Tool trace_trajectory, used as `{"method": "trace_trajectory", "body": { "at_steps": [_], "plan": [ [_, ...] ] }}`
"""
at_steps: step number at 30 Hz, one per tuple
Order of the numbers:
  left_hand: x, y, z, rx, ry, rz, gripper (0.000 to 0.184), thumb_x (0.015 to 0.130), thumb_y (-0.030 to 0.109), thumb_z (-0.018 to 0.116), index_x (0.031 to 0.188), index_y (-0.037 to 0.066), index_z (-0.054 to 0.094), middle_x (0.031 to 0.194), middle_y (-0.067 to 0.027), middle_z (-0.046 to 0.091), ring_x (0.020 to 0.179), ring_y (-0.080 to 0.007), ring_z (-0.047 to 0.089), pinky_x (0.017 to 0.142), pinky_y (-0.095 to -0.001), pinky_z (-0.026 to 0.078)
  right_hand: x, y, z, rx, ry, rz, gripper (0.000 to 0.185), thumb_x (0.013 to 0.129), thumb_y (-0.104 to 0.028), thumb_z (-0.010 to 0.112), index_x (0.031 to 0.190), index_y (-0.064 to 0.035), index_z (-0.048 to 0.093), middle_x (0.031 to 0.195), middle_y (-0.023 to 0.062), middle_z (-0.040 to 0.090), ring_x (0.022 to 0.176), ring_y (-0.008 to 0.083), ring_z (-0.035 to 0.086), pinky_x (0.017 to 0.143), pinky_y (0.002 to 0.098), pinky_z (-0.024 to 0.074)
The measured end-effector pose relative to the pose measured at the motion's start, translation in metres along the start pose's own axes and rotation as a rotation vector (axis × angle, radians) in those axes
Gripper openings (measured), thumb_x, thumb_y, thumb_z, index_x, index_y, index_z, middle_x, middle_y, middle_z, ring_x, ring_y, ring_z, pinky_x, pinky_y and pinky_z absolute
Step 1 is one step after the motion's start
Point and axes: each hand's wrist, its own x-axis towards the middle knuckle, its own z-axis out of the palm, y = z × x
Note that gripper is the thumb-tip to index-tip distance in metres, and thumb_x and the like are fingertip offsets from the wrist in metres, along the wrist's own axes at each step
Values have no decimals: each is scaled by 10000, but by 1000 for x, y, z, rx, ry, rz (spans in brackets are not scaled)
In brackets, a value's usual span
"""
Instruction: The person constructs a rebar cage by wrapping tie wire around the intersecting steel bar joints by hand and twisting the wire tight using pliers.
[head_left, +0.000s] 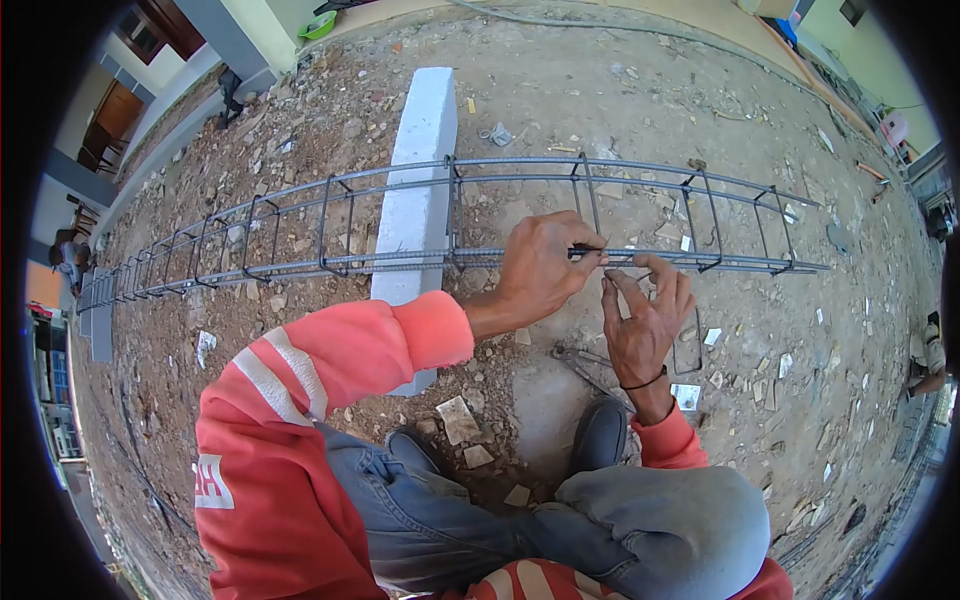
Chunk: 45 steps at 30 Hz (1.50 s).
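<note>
A long rebar cage [515, 172] of steel bars and square stirrups stretches across in front of me. At its near bars my left hand [545, 265] is closed, with thumb and fingers pinched around something dark and thin. What that is, I cannot make out. Just to the right, my right hand [645, 315] has curled fingers and its thumb raised to the same bars. Anything between those fingertips is too small to name. Below the hands, between them and my shoe, a pair of pincers [590, 362] lies on the ground.
A white block [412, 215] lies crosswise beneath the cage, and grey blocks [100, 330] stand under its far left end. A loose bent stirrup [688, 345] rests on the rubble right of my hand. Tile shards [458, 420] lie near my shoes [600, 435].
</note>
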Motion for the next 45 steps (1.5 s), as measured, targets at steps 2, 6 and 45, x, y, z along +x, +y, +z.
{"method": "trace_trajectory", "body": {
  "at_steps": [2, 6, 45],
  "plan": [
    [-3, -5, -1, 4, 4, 71, 156, 765, 96, 765, 912, 42, 760, 846, -107, 698, 755, -285, 686, 670, -359, 520, 1, -1, -8, -25, -90, 1, 139, 795, -162, 755, 926, -130, 725, 928, 32, 641, 928, 238, 529, 803, 418, 356],
    [-10, -14, -2, 10, -26, 286, 207, 805, 39, 725, 1010, 52, 744, 933, -88, 681, 785, -289, 670, 672, -361, 527, -9, -7, -21, 6, -408, 119, 110, 833, -188, 719, 845, -90, 672, 790, 70, 670, 823, 249, 596, 774, 403, 384],
    [26, 3, -18, -92, -286, 41, 520, 734, 212, 852, 1148, 85, 564, 729, -64, 666, 650, -176, 652, 592, -314, 503, -40, 30, 7, 1647, -636, 1309, 192, 997, -266, 597, 946, -82, 623, 737, -55, 513, 591, 38, 375, 528, 211, 298]
  ]
}}
